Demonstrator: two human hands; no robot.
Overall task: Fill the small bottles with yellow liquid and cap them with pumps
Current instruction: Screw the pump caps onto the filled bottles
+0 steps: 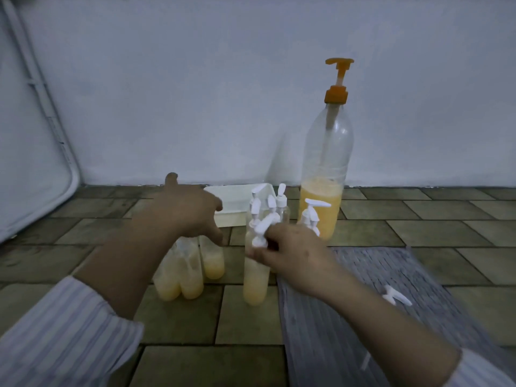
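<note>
My right hand (290,252) pinches a white pump (262,233) at the mouth of a small bottle (255,280) half full of yellow liquid. My left hand (187,210) hovers with spread fingers over three small filled bottles (184,277) on the floor and holds nothing. Behind stand several small capped bottles (279,208) with white pumps. A tall clear bottle (325,169) with an orange pump, yellow liquid in its lower part, stands by the wall. A loose white pump (395,296) lies on the grey mat.
A white tray (237,202) sits at the wall behind my hands. A grey woven mat (377,275) covers the tiled floor on the right. A white folded frame (36,152) leans at the left.
</note>
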